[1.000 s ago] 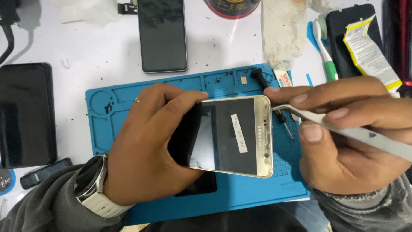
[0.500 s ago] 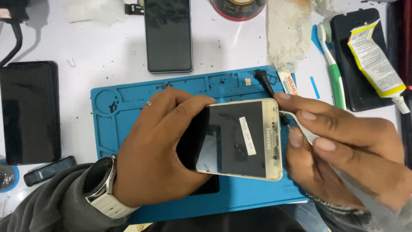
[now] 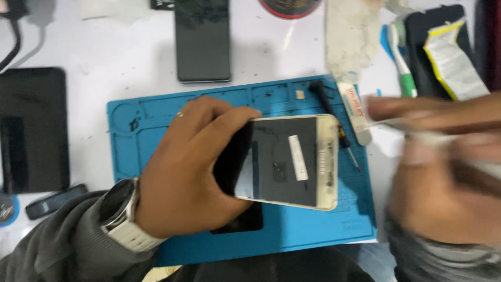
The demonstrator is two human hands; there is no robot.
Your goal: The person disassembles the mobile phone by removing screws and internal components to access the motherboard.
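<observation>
Nearest the viewer, 2 grey sleeves reach in from the bottom edge. The left hand (image 3: pixel 190 175), with a pale watch (image 3: pixel 122 219) on its wrist, wraps its fingers (image 3: pixel 229 117) around the left end of a phone (image 3: pixel 284 162) and holds it just above a blue mat (image 3: pixel 156 112). The phone has a dark panel with a white sticker and a pale, worn frame. The right hand (image 3: pixel 443 183) is off to the right of the phone, apart from it and heavily blurred; its fingers pinch a thin pale tool (image 3: pixel 443 138), too blurred to identify. On the mat beyond the phone lies a small black screwdriver (image 3: pixel 334 117). Farther back on the white worktop (image 3: pixel 104 52) lie a dark phone (image 3: pixel 202 39), a green and white toothbrush (image 3: pixel 403 60) and a yellow and white tube (image 3: pixel 454 62). A black slab (image 3: pixel 31 130) sits at the left.
</observation>
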